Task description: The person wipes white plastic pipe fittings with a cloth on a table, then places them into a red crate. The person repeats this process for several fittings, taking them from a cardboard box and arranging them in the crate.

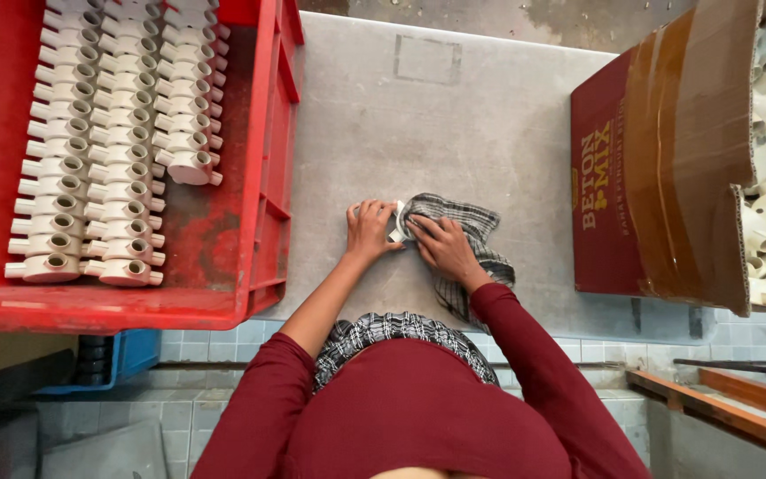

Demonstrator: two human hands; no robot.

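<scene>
A white pipe fitting (396,223), just right of the red crate (263,177), is gripped by the left hand (369,229) and rubbed by the right hand (441,246) pressing the checked cloth (463,232), best done with the fitting kept steady.

We press our left hand (369,227) on a small white plastic pipe fitting (396,223) on the grey metal tabletop (454,115), while our right hand (444,248) holds a checked grey cloth (467,222) against it. A red plastic crate (254,177) with neat rows of white fittings (117,133) sits left; a brown cardboard box (667,160) stands right.
</scene>
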